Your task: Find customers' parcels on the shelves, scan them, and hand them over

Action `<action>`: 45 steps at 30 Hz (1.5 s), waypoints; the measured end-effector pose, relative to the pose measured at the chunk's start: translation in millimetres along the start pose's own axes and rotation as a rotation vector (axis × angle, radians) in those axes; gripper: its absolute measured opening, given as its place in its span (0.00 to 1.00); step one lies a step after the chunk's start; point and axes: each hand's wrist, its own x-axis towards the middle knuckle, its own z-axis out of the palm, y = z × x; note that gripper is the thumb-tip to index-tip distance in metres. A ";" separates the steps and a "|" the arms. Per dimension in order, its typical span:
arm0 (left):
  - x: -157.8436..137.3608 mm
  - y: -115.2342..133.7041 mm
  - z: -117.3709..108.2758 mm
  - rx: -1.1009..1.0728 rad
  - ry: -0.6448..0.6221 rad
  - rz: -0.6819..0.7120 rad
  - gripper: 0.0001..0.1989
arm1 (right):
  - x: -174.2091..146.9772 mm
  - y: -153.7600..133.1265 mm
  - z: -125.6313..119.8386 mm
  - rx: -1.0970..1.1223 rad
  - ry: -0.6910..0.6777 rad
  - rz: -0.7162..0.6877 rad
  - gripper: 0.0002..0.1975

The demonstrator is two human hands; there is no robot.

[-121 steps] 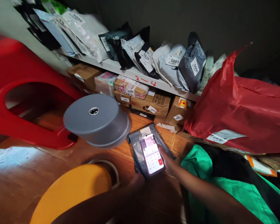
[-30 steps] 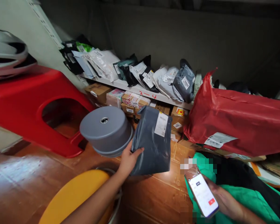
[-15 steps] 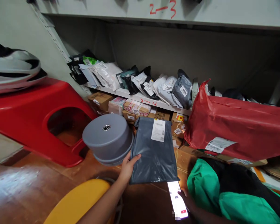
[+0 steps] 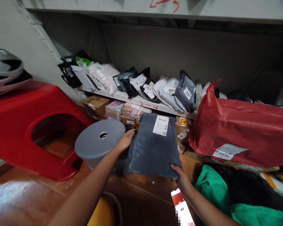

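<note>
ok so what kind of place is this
Most likely a parcel storeroom or pick-up point: numbered mailer bags line a shelf marked 2-4, labelled cardboard boxes sit beneath it, and the right hand holds a labelled dark grey mailer.

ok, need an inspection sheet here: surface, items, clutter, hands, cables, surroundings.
Surface: brown floor, glossy at lower left.
Job's things: dark grey parcel, label facing the camera; lit phone, bottom of view.
Clutter: grey round object, red stool, red-wrapped package, green-and-black cloth.
Left hand: at parcel's left edge; contact unclear.
Right hand: grips parcel's lower right corner.
Cables: nothing certain; pale curved strip beside yellow object unclear.
Surroundings: shelf marked 2-4 bearing bagged parcels, boxes beneath.
</note>
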 end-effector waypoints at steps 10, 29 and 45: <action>121.0 46.0 61.6 0.978 -0.171 0.387 0.14 | -13.7 21.0 -31.0 -0.007 0.079 -0.041 0.32; 162.0 28.8 27.2 1.345 -0.023 0.448 0.21 | 63.6 -0.1 50.4 0.213 0.224 -0.077 0.21; 4.9 -26.5 0.0 0.563 0.115 0.627 0.21 | 161.3 -72.8 98.8 0.178 0.381 0.177 0.10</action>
